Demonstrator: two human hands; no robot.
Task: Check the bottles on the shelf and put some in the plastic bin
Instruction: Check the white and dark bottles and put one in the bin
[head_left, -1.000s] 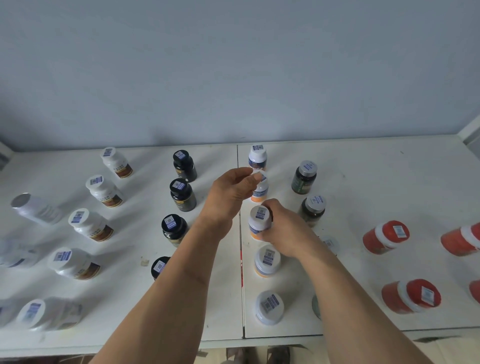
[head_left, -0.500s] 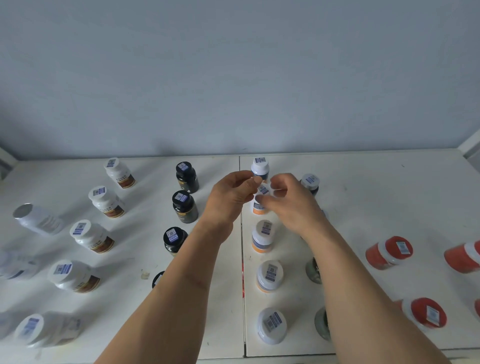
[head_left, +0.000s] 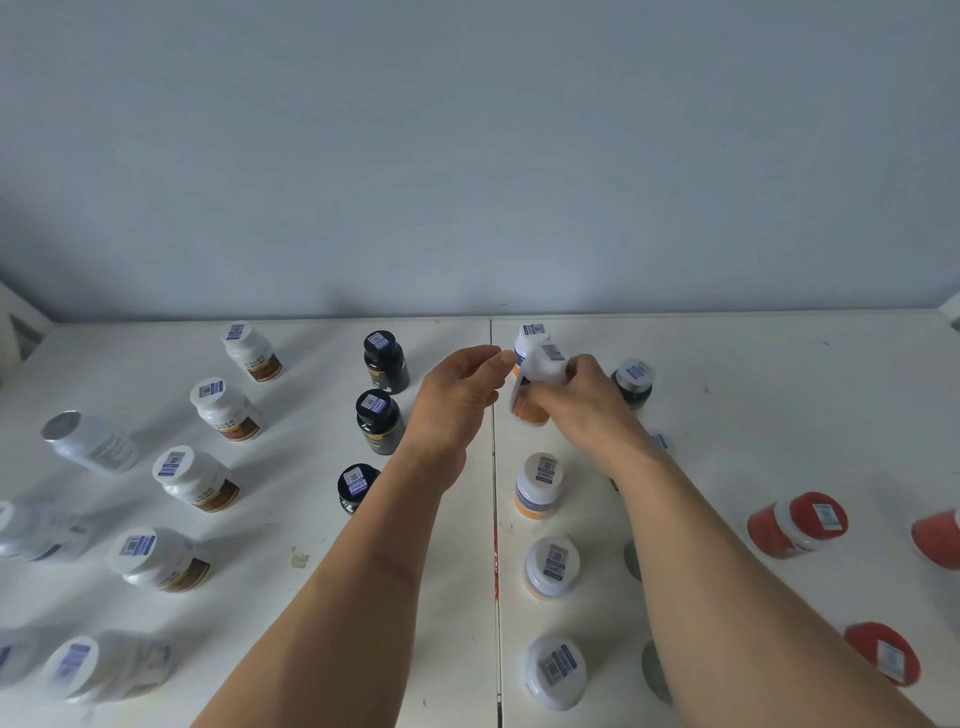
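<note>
White shelf with rows of upright bottles. Left of the centre seam: white-capped bottles, then black bottles. At the seam, the left hand hovers, fingers loosely curled, holding nothing. Just right of the seam, the right hand grips a tilted white-capped orange bottle, lifted among its row. Farther right: red jars.

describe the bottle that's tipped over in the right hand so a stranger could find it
Follow the shelf seam back toward the wall. Just right of it, the right hand grips a white-capped orange bottle. Unlike the upright ones in its column, it is tilted.
</note>
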